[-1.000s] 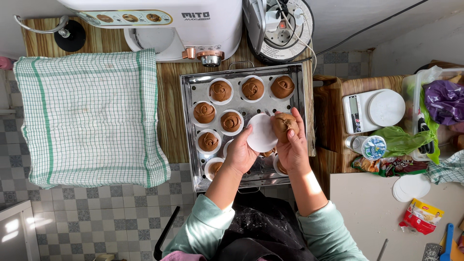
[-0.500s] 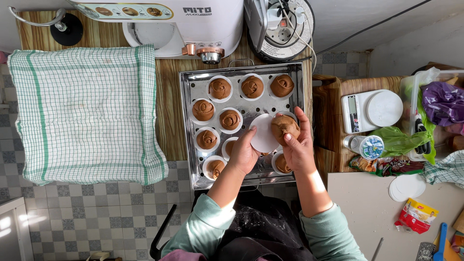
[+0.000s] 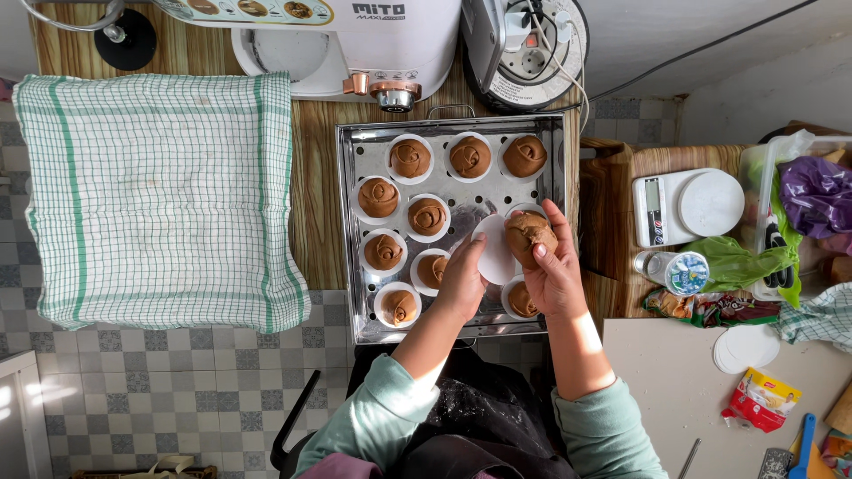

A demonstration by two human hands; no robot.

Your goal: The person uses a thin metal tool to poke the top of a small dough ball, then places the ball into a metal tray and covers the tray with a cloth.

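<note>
From my feed I lose the left hand's (image 3: 461,286) fingertips — they sit under the white paper round (image 3: 494,249) it pinches by the lower edge, so I cannot see how many fingers grip. The right hand's (image 3: 555,275) palm faces away from me; its fingers curl over a brown rose-shaped bun (image 3: 530,236), hiding the bun's right side and underside. A bun at 6 o'clock of that hand is half covered by the wrist. Both forearms rise from the bottom edge in pale green sleeves, converging toward the metal tray's (image 3: 353,222) right half, hands nearly touching, paper just at 9 o'clock of the held bun.

The tray holds more buns on white papers (image 3: 428,215) in rows at 10 to 11 o'clock of the hands. At 12 o'clock a white machine (image 3: 390,40) is cut off by the frame. A green-checked cloth (image 3: 160,195) lies well off at 9 o'clock — what it covers is not visible. A kitchen scale (image 3: 688,206) sits at 3 o'clock
</note>
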